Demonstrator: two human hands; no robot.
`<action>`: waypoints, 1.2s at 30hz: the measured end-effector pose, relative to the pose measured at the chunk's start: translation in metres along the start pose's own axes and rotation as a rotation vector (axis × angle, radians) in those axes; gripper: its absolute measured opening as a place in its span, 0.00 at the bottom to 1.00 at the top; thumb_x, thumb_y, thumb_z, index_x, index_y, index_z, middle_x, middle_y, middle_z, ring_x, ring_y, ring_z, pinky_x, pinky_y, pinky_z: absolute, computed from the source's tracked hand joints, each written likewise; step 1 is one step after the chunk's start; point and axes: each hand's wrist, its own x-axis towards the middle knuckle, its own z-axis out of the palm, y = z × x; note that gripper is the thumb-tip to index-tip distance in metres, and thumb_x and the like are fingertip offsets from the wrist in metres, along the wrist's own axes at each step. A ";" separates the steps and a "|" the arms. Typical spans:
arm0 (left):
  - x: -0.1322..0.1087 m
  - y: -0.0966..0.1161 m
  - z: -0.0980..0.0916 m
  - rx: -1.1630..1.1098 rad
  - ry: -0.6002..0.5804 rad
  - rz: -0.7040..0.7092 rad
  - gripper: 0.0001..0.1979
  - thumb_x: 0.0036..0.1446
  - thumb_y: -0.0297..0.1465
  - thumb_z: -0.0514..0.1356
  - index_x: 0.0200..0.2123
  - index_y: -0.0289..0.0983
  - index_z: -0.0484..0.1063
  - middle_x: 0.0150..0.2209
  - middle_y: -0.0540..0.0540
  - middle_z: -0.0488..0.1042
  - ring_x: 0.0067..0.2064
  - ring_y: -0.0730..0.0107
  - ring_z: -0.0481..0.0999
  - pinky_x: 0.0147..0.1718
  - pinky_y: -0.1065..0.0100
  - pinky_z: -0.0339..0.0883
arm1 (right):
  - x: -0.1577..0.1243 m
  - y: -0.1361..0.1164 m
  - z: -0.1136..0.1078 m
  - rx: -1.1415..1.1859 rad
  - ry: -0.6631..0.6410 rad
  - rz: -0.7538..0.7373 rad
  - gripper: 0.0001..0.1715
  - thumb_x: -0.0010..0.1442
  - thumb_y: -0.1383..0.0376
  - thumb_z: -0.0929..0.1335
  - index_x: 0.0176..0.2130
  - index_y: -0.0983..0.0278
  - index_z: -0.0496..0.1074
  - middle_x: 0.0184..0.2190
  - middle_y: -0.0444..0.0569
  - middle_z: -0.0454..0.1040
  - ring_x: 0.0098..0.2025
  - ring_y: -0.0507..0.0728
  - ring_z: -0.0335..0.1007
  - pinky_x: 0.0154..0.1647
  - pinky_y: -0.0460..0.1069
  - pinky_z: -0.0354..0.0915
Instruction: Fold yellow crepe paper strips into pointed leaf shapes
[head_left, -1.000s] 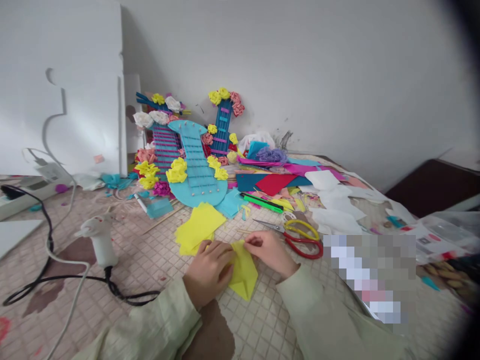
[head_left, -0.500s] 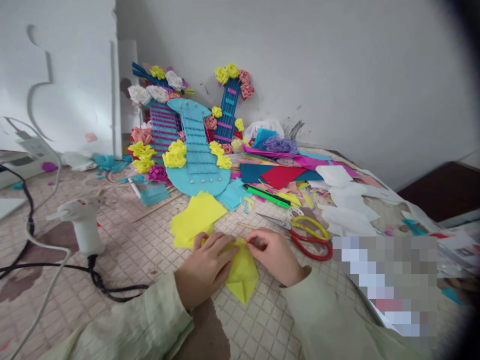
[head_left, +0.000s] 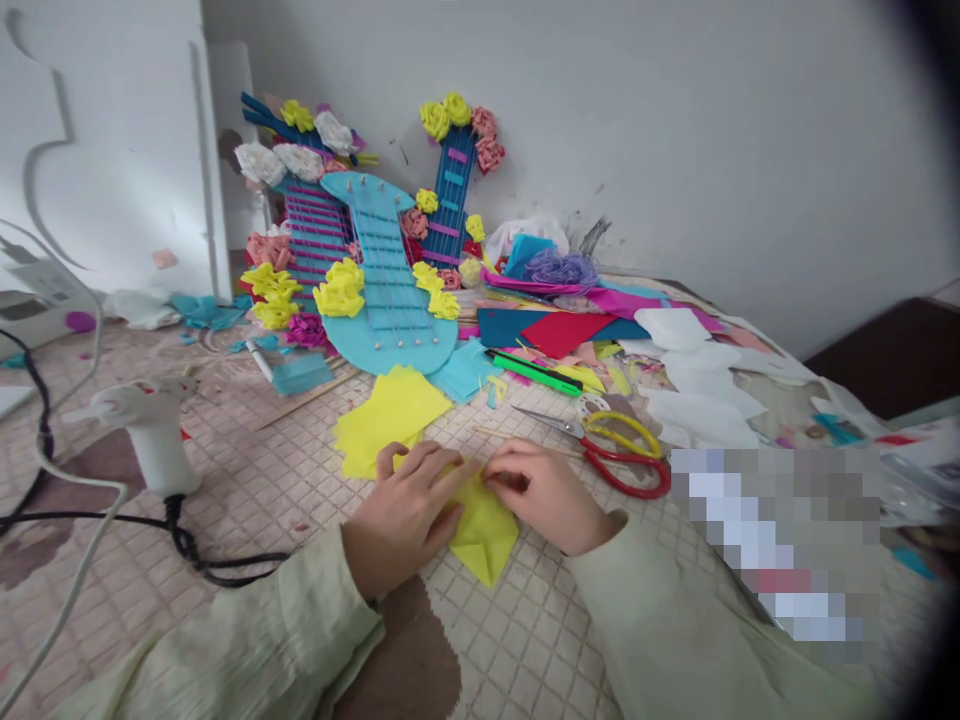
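The folded yellow paper (head_left: pixel 486 532) lies flat on the checked cloth of the table (head_left: pixel 525 640), on its near side and about midway between left and right, with its pointed corner turned toward the person. The left hand (head_left: pixel 405 512) rests on the paper's left part, fingers spread and pressed down. The right hand (head_left: pixel 544 495) meets it from the other side, its fingers curled and nipping the paper's upper edge. The fingertips of both hands come together over the fold. Only the lower point and a strip between the hands show.

Just beyond the left hand's fingers a stack of loose yellow sheets (head_left: pixel 391 412) lies flat, its near corner close to the knuckles. Just to the right of the right hand lie scissors (head_left: pixel 624 458) with red and yellow handles, blades pointing left toward the far side of that hand. The room there is tight.

To the left the cloth is bare as far as a white glue gun (head_left: pixel 154 432) standing upright, whose black cord (head_left: pixel 196 552) loops toward the left sleeve. The near side, below the paper's point, is also bare cloth.

Farther back a green pen (head_left: pixel 536 372), coloured paper sheets (head_left: pixel 559 332) and white scraps (head_left: pixel 694 405) crowd the far right. A blue guitar-shaped craft (head_left: pixel 391 305) with paper flowers leans at the table's far edge, against the wall (head_left: pixel 712 130).
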 end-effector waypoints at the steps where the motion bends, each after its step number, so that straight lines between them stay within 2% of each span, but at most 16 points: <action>1: 0.000 0.000 0.000 0.022 -0.006 0.006 0.20 0.53 0.27 0.50 0.50 0.45 0.58 0.47 0.47 0.66 0.49 0.58 0.59 0.44 0.53 0.46 | 0.000 0.000 0.000 -0.005 -0.005 -0.003 0.09 0.50 0.73 0.63 0.27 0.63 0.72 0.28 0.44 0.70 0.28 0.49 0.64 0.29 0.45 0.60; 6: -0.001 0.001 0.002 0.081 0.001 -0.002 0.20 0.54 0.28 0.49 0.51 0.45 0.59 0.49 0.45 0.63 0.50 0.56 0.57 0.44 0.52 0.47 | 0.000 0.001 0.001 -0.040 -0.009 -0.018 0.11 0.50 0.74 0.63 0.29 0.62 0.73 0.29 0.44 0.70 0.29 0.50 0.65 0.30 0.45 0.61; 13: 0.000 0.002 0.002 0.027 -0.055 0.019 0.20 0.54 0.27 0.48 0.52 0.43 0.57 0.52 0.49 0.63 0.50 0.57 0.57 0.46 0.52 0.46 | -0.002 0.002 0.001 -0.053 -0.013 -0.061 0.11 0.52 0.73 0.63 0.29 0.62 0.74 0.31 0.45 0.70 0.31 0.50 0.66 0.35 0.46 0.62; 19: 0.001 0.000 0.001 0.016 -0.085 0.026 0.20 0.55 0.27 0.48 0.52 0.42 0.58 0.54 0.49 0.61 0.54 0.56 0.54 0.48 0.51 0.45 | -0.003 0.000 0.000 -0.069 -0.029 -0.067 0.11 0.52 0.72 0.63 0.30 0.61 0.75 0.32 0.45 0.69 0.32 0.50 0.66 0.35 0.46 0.62; 29: 0.000 -0.001 0.001 0.010 0.060 0.012 0.16 0.52 0.28 0.51 0.45 0.44 0.64 0.47 0.48 0.67 0.50 0.59 0.61 0.45 0.53 0.47 | -0.003 0.001 -0.001 -0.083 -0.057 -0.060 0.11 0.53 0.71 0.64 0.29 0.61 0.75 0.33 0.45 0.68 0.32 0.50 0.65 0.35 0.46 0.61; 36: 0.000 0.001 0.000 0.006 -0.030 0.031 0.20 0.56 0.27 0.47 0.52 0.43 0.58 0.53 0.49 0.63 0.53 0.61 0.58 0.47 0.55 0.47 | -0.003 0.002 0.000 -0.070 -0.040 -0.067 0.11 0.52 0.71 0.64 0.28 0.61 0.75 0.33 0.45 0.68 0.32 0.49 0.65 0.37 0.46 0.61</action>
